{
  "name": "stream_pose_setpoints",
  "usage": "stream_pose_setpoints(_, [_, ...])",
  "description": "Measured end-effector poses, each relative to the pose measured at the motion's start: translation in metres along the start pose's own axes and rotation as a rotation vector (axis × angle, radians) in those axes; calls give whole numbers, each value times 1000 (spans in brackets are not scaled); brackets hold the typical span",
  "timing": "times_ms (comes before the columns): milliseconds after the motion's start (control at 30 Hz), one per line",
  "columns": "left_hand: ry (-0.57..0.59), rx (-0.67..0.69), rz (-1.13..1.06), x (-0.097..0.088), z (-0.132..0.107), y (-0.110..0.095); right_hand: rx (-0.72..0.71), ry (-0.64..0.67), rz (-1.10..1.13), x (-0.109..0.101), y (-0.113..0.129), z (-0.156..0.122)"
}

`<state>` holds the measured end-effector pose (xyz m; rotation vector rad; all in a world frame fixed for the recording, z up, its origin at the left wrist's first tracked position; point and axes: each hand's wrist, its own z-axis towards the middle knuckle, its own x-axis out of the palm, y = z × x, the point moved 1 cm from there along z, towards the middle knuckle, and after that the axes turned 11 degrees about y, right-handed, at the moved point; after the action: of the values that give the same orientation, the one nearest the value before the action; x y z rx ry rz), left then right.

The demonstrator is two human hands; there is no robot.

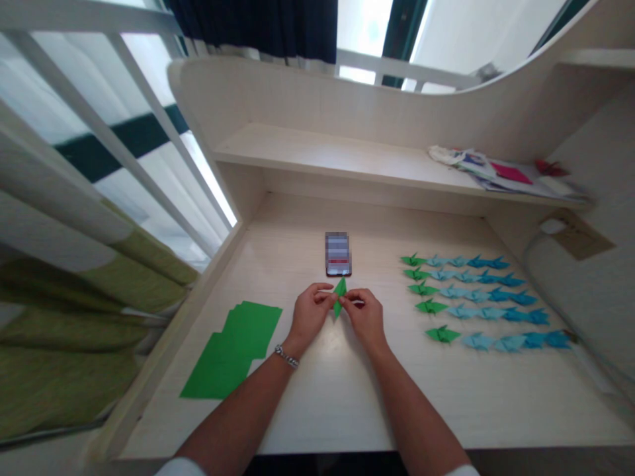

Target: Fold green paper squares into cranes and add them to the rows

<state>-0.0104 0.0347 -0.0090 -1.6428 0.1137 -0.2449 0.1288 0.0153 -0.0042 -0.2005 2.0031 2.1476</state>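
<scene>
A small green folded paper point(340, 288), long and pointed at both ends, stands between my two hands over the middle of the desk. My left hand point(313, 311) pinches it from the left side, thumb and fingers closed. From the right, my right hand point(366, 316) pinches the same piece near its lower half. Just beyond the fingertips lies a phone point(338, 254) with its screen lit and blurred. Several flat sheets of green paper point(248, 328) overlap on the desk, left of my left hand.
Rows of folded paper cranes lie on the right: green cranes point(442, 334), then light blue cranes point(477, 342) and darker blue cranes point(557, 340). A shelf point(317, 154) runs across the back, holding papers point(510, 173). Curtains point(64, 317) and slats point(149, 99) border the left.
</scene>
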Motion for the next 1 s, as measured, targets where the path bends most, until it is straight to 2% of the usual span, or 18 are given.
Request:
stream_pose_setpoints(100, [11,36,62,2,-3,-3,-32,14,-44,0,4,-2])
stream_pose_setpoints(233, [59,106,130,4,-6,-7,39,93,132,2,0,1])
stream_pose_setpoints(400, [86,179,172,8,-9,-12,129,36,285,3,-11,7])
stream_pose_setpoints(500, [75,151,150,8,-8,-9,181,5,364,3,-18,9])
stream_pose_setpoints(667, [-13,99,136,2,-2,0,204,30,413,3,-21,10])
stream_pose_setpoints(833, [62,79,-33,3,0,3,175,38,354,1,-13,7])
stream_pose_setpoints(1000, [75,64,-89,5,0,1,149,41,344,0,-8,6])
